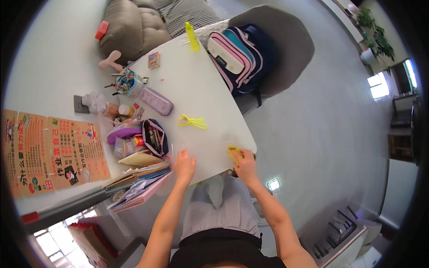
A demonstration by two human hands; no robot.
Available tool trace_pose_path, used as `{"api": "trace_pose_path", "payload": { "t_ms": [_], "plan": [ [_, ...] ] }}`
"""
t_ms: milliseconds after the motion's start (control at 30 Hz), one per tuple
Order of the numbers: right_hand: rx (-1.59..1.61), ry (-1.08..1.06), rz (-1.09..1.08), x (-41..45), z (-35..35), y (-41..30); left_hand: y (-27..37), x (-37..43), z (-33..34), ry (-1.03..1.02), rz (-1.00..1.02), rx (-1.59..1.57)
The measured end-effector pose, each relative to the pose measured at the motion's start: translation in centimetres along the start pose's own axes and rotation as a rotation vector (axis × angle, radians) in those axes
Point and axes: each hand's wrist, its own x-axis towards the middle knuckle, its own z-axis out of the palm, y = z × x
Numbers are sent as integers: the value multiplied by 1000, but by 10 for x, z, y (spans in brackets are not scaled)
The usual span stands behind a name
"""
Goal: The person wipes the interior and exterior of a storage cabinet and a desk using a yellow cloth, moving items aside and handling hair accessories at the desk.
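Note:
My right hand (247,164) presses a yellow cloth (233,152) onto the white table (214,90), close to its near right corner. My left hand (185,167) rests at the table's near edge with nothing in it, thumb and fingers apart. Just beyond the hands lies a thin, bright yellow looped object (193,121); what it is cannot be made out. Left of it are a lilac pencil case (157,101) and an unzipped dark blue pouch (155,137) full of pens.
Folders and papers (144,184) stand beside my left hand. Along the wall are a pen holder (129,83) and a pink handheld fan (111,61). Farther off are a small box (154,60) and a yellow bottle (192,37). A backpack (241,57) sits on a grey chair (295,50).

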Motion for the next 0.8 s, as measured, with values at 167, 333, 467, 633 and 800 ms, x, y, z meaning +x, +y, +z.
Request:
{"api": "trace_pose_path", "payload": {
  "t_ms": [167,333,467,633,800],
  "plan": [
    [185,-177,-86,30,44,-74,-21,-21,-3,-79,-3,464],
    [98,-99,-143,62,67,-83,-64,-8,15,-5,95,809],
    [-188,-102,-65,79,44,-28,-72,14,19,-108,-3,857],
    [-292,-124,-57,88,33,4,-72,28,26,-25,-49,819],
    [-220,-216,36,83,37,6,-68,28,21,-118,-20,820]
  ]
}}
